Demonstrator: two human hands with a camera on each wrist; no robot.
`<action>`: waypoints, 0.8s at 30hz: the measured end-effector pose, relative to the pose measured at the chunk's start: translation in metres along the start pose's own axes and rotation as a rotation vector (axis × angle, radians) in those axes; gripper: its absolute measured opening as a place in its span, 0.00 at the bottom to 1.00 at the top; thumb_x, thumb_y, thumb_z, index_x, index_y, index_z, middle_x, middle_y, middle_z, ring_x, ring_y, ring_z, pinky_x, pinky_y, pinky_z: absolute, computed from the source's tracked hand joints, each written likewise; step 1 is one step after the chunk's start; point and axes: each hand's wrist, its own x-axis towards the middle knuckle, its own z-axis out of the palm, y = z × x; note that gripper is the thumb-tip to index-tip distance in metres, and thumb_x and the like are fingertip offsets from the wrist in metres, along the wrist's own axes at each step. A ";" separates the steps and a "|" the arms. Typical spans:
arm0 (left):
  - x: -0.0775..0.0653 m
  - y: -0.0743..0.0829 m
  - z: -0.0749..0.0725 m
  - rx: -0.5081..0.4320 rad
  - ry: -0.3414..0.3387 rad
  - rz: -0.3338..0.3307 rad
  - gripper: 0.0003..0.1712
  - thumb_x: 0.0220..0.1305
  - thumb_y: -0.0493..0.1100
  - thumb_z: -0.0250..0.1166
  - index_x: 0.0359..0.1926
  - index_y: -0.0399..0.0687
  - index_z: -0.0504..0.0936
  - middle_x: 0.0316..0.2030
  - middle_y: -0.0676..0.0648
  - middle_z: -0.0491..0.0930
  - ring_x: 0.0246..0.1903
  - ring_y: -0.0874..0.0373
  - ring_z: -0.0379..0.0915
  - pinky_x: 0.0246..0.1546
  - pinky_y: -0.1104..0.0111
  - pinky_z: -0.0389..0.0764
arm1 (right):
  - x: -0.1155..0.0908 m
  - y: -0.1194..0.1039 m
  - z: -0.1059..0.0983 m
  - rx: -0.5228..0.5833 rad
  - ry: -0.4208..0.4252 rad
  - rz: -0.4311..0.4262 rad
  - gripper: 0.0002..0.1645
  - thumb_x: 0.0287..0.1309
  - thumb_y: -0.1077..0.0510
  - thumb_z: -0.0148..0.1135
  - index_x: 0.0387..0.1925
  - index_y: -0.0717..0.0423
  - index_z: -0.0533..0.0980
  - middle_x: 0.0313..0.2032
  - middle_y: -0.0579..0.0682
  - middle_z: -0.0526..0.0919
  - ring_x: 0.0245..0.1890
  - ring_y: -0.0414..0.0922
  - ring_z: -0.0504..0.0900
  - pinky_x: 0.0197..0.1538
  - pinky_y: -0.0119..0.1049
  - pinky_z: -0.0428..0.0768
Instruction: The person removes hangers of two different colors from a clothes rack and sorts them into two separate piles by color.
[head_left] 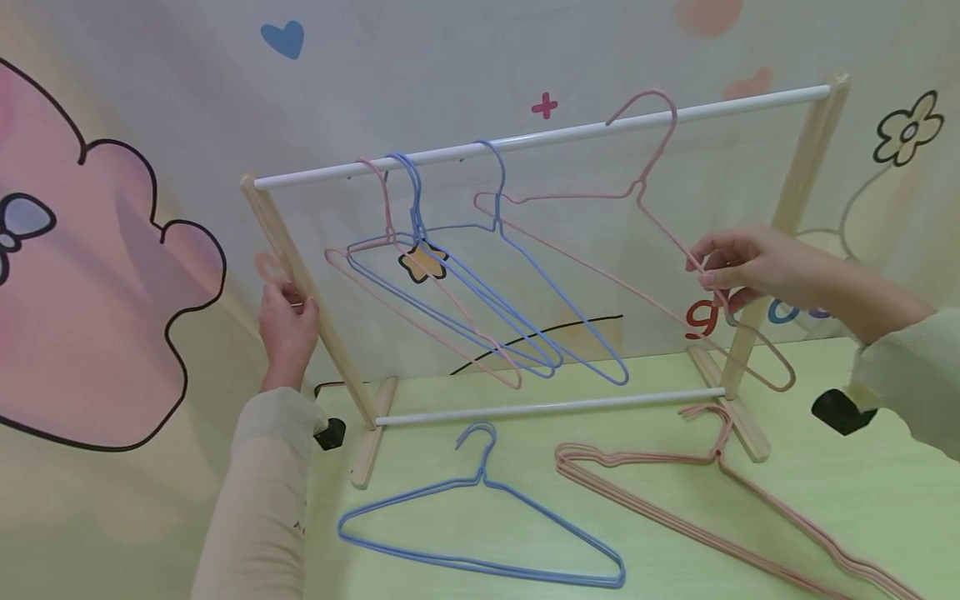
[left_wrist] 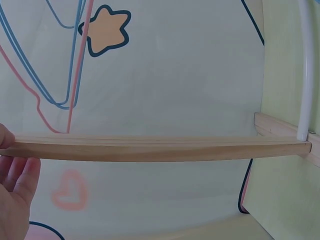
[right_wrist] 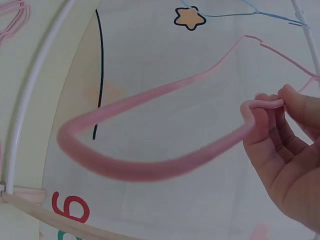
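- Your right hand (head_left: pixel 761 260), fingers curled, pinches a pink hanger (head_left: pixel 667 231)
- At the white rail (head_left: pixel 555 134), its hook points up; its long axis slants down rightward
- Your left hand (head_left: pixel 288 333), fingers curled, grips the left post (head_left: pixel 337 350)

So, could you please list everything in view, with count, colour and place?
Rack: one, wooden with white rails, on table
Hung pink hanger: one, pink, top rail, leftmost
Hung blue hangers: at least three, blue, top rail
Held hanger: one, pink, in right hand
Loose blue hangers: at least two, blue, stacked on table
Loose pink hangers: several, pink, stacked on table's right
Table: one, light green, under rack
Backdrop: one, mostly pale, printed drawings, behind rack
Black pieces: two, black, one by each sleeve
Sleeves: two, pale, both forearms
Left hand: one, bare, gripping rack's left post
Right hand: one, bare, pinching held hanger
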 end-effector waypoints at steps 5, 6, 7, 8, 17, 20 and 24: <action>0.000 -0.001 0.000 0.001 0.002 0.002 0.14 0.56 0.37 0.52 0.43 0.34 0.64 0.40 0.36 0.70 0.41 0.47 0.75 0.42 0.60 0.76 | -0.010 0.019 -0.007 -0.028 -0.037 -0.024 0.08 0.59 0.59 0.50 0.38 0.41 0.69 0.25 0.50 0.73 0.24 0.47 0.76 0.31 0.39 0.79; 0.000 -0.002 0.000 0.003 0.002 0.002 0.14 0.56 0.37 0.52 0.43 0.34 0.64 0.40 0.36 0.70 0.41 0.47 0.75 0.42 0.60 0.76 | -0.012 0.022 -0.007 -0.028 -0.046 -0.029 0.08 0.59 0.59 0.50 0.38 0.41 0.69 0.25 0.50 0.73 0.24 0.47 0.76 0.31 0.39 0.79; 0.001 -0.002 0.000 0.005 0.002 0.001 0.14 0.56 0.37 0.52 0.43 0.34 0.64 0.40 0.36 0.70 0.42 0.48 0.75 0.42 0.61 0.76 | -0.014 0.026 -0.008 -0.030 -0.054 -0.031 0.08 0.59 0.59 0.50 0.38 0.40 0.69 0.25 0.50 0.72 0.24 0.47 0.75 0.31 0.39 0.79; 0.001 -0.002 0.001 0.006 0.000 -0.001 0.14 0.56 0.37 0.52 0.43 0.34 0.64 0.40 0.36 0.70 0.42 0.48 0.75 0.42 0.61 0.76 | -0.016 0.029 -0.009 -0.034 -0.061 -0.030 0.09 0.59 0.59 0.50 0.38 0.40 0.69 0.26 0.50 0.72 0.25 0.47 0.75 0.31 0.39 0.79; 0.001 -0.002 0.001 0.004 -0.002 0.007 0.14 0.57 0.37 0.52 0.42 0.34 0.64 0.40 0.36 0.70 0.42 0.48 0.75 0.42 0.60 0.75 | -0.032 0.066 -0.010 -0.002 -0.033 0.022 0.09 0.59 0.63 0.49 0.38 0.47 0.71 0.23 0.46 0.71 0.22 0.43 0.74 0.25 0.35 0.77; 0.000 -0.002 0.001 0.005 0.003 0.011 0.14 0.56 0.37 0.52 0.42 0.34 0.64 0.40 0.36 0.70 0.42 0.47 0.75 0.42 0.60 0.75 | -0.037 0.077 -0.010 0.005 -0.051 0.026 0.08 0.59 0.63 0.48 0.38 0.48 0.70 0.23 0.46 0.70 0.22 0.43 0.73 0.25 0.35 0.77; 0.000 -0.002 0.001 0.003 0.006 0.012 0.14 0.56 0.37 0.52 0.42 0.34 0.64 0.40 0.36 0.70 0.41 0.47 0.75 0.42 0.60 0.75 | -0.043 0.092 -0.008 0.036 -0.101 0.040 0.07 0.60 0.62 0.48 0.38 0.48 0.69 0.23 0.45 0.70 0.22 0.42 0.73 0.26 0.36 0.77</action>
